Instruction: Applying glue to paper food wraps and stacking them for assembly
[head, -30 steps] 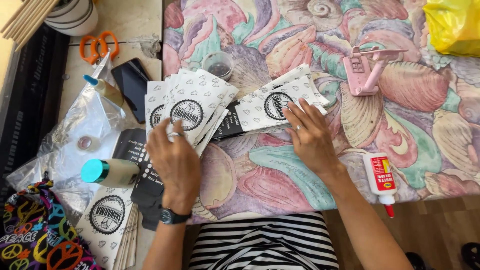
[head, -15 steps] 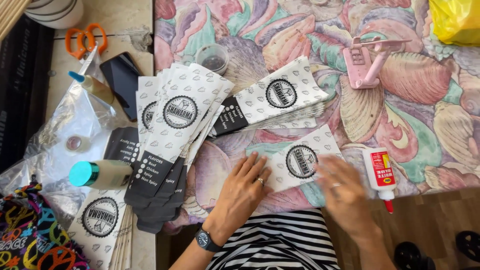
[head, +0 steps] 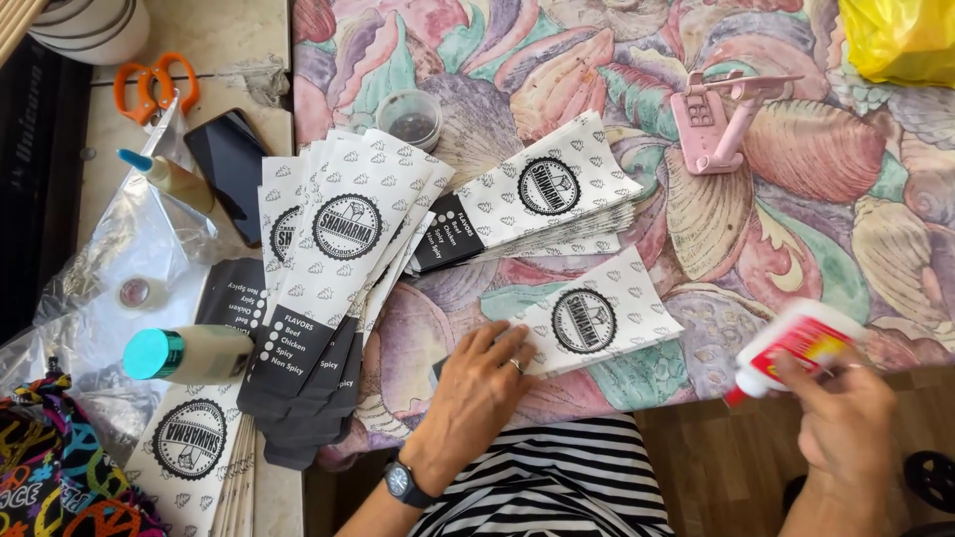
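My left hand (head: 476,393) lies flat on the near end of a white printed paper sleeve (head: 597,316) that rests alone on the patterned tablecloth (head: 816,189). My right hand (head: 846,433) holds a white glue bottle with a red label and red tip (head: 791,350) just past the table's near edge, tip pointing left and down. A pile of the same sleeves (head: 542,204) lies behind the single one. A fanned stack of sleeves (head: 333,264) spreads to the left.
A pink clip stand (head: 721,119) and a small clear cup (head: 412,116) sit further back. On the left are a black phone (head: 231,164), orange scissors (head: 154,85), a teal-capped bottle (head: 189,353), plastic bags and a yellow bag (head: 895,40).
One sleeve was drawn off the pile toward me. My left hand moved from the fanned stack onto it. My right hand left the pile and picked up the glue bottle.
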